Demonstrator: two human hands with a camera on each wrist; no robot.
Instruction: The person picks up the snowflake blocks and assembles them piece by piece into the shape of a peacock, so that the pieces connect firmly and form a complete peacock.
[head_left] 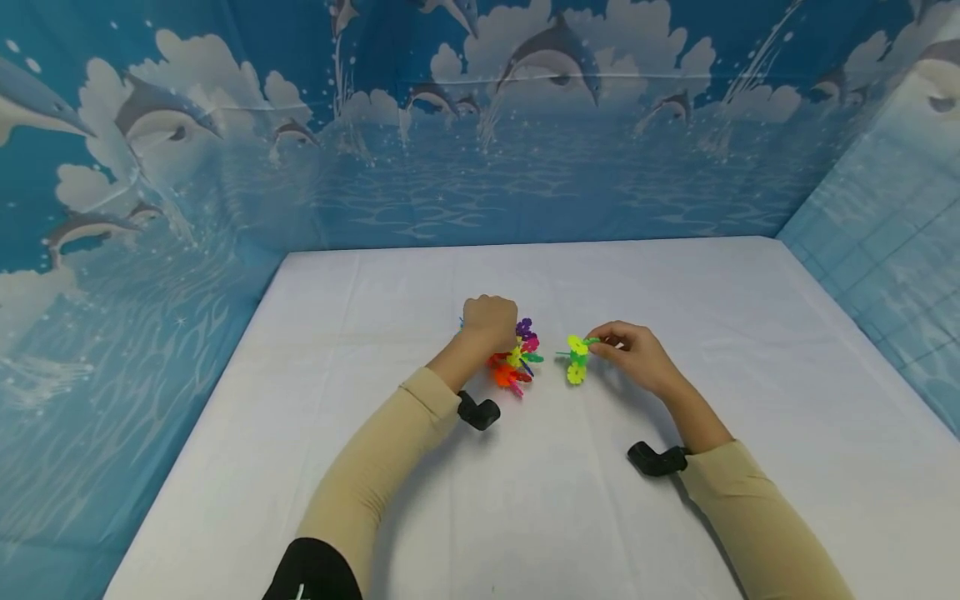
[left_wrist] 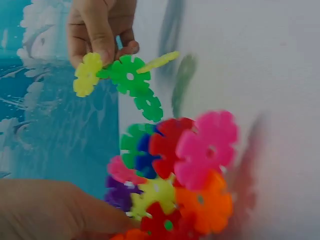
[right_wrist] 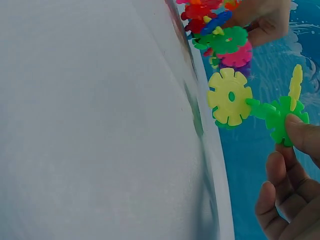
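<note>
My left hand [head_left: 489, 323] grips a colorful cluster of interlocking plastic snowflake discs [head_left: 513, 358]. Red, orange, pink, yellow, blue, green and purple discs show in it. In the left wrist view a pink disc [left_wrist: 207, 150] faces the camera, and part of the cluster is hidden by the hand. To the right, my right hand [head_left: 630, 352] pinches a smaller piece of joined green and yellow discs [head_left: 576, 360] between thumb and fingers. The right wrist view shows the thumb on a green disc [right_wrist: 280, 120], with a yellow disc [right_wrist: 231, 97] at the other end. A small gap separates the two pieces in the head view.
Both hands are above a table with a white cloth [head_left: 555, 500]. A blue curtain [head_left: 450, 183] printed with dolphins hangs behind it and along the sides. A black wrist device [head_left: 478, 412] sits at the left cuff, another black device [head_left: 657, 460] at the right.
</note>
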